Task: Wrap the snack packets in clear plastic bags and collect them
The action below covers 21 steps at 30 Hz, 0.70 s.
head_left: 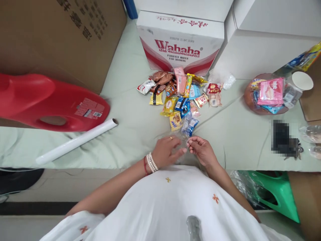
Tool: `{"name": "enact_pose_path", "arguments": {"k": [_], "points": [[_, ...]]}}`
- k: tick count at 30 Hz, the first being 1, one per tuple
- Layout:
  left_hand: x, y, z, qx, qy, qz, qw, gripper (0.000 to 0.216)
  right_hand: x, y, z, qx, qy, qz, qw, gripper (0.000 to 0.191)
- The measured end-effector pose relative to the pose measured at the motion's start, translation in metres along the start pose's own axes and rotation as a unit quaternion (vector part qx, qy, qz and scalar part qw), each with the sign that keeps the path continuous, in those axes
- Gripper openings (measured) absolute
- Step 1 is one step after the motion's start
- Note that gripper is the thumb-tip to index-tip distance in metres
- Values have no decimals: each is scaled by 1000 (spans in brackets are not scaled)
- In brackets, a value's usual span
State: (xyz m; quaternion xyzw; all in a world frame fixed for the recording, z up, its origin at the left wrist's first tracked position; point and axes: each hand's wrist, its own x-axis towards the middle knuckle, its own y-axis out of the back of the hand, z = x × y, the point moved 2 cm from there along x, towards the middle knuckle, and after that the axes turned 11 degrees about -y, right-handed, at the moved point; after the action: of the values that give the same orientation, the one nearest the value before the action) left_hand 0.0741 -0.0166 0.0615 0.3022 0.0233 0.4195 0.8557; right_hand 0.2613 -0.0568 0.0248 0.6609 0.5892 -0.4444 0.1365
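Note:
My right hand [202,150] is closed in a pinch on the gathered end of a clear plastic bag [185,132]. Blue-and-white wrapped snacks [191,125] show at the bag's far end. Just left of the pinch, my left hand [166,151] is slightly blurred, with thumb and fingers apart and nothing visibly held. Beyond both hands lies a loose pile of wrapped snacks, among them a yellow cookie packet [175,121], a yellow packet [169,106], a pink packet [181,83] and a white packet [145,86].
A Wahaha water carton [180,50] stands behind the pile. To the left are a red plastic jug [55,100], a white roll [77,140] and a large cardboard box [75,43]. A snack-filled bowl [248,95] and a paper cup [302,81] stand on the right.

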Motion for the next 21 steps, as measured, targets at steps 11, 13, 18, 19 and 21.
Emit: {"name": "enact_pose_path", "arguments": {"k": [11,13,18,19,21], "points": [[2,-5,-32,-252,183,188,931,41,-7,12,-3,-69,64,11,995,36],[-1,-2,-31,-228,174,202,937,36,-10,12,-3,-77,64,7,995,36],[2,-17,-19,-193,130,153,960,27,-11,-10,-5,-107,82,-20,991,40],[3,-20,-18,-202,130,150,959,27,-10,-13,-6,-112,89,-22,989,41],[4,-23,-18,-251,151,166,942,30,-7,-17,-8,-113,103,-21,988,41]]}}
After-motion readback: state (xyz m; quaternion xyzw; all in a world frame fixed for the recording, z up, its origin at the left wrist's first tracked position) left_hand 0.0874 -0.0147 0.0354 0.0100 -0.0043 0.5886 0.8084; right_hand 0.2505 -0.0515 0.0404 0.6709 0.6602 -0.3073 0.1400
